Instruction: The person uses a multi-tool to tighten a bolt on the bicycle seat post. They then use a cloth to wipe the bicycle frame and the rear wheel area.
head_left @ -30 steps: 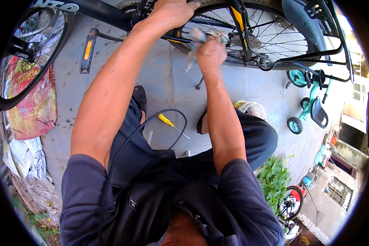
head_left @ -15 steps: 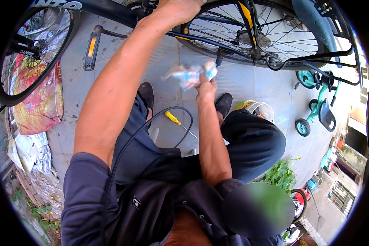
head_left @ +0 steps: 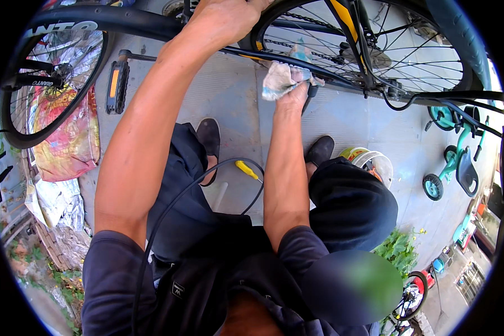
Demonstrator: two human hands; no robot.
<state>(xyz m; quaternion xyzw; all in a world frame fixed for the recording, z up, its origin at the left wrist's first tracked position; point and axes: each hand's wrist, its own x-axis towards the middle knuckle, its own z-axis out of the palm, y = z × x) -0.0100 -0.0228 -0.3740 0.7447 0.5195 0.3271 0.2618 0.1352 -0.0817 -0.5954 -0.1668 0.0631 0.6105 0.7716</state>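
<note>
My right hand (head_left: 293,101) grips a crumpled white cloth (head_left: 281,78) with pale blue and pink patches. The cloth lies against the lower rear frame tube of a black bicycle (head_left: 134,23), beside the rear wheel and chain, and part of it sticks up behind that tube. At the top edge my left hand (head_left: 229,21) reaches over the bicycle frame near the front of the rear wheel. Its fingers look curled, but the picture's edge cuts them off and I cannot see what they hold. A pedal (head_left: 116,87) with an orange reflector hangs left of my left forearm.
A yellow-handled screwdriver (head_left: 246,169) lies between my feet, next to a black cable loop (head_left: 199,178). Right of my knee stands a bucket (head_left: 379,167) with things inside. A teal child's tricycle (head_left: 449,162) stands farther right. A red and yellow sack (head_left: 67,140) lies at left.
My right hand has moved up and slightly right, bringing the cloth from open air onto the bicycle's rear frame tube. My left hand stays at the frame. The view has shifted a little.
</note>
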